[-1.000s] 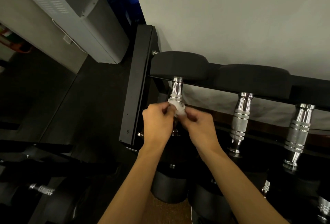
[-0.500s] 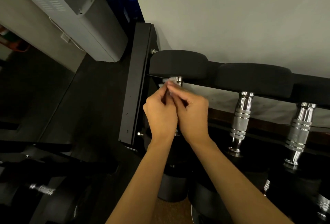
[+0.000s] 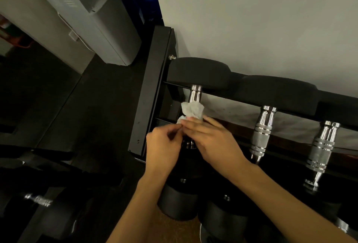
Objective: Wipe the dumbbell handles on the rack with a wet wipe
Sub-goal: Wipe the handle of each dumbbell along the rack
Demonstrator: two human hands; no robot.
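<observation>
Your left hand pinches the loose tail of the wet wipe. Your right hand pinches it too, bunched against the leftmost dumbbell handle just beyond your fingertips. Crumpled like this, it may miss the handle's far side, or slip free and drop inside the rack.

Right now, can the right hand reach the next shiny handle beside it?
Probably yes: the middle dumbbell handle stands just beside the right hand with nothing between them, though that hand pinches the wet wipe.
</observation>
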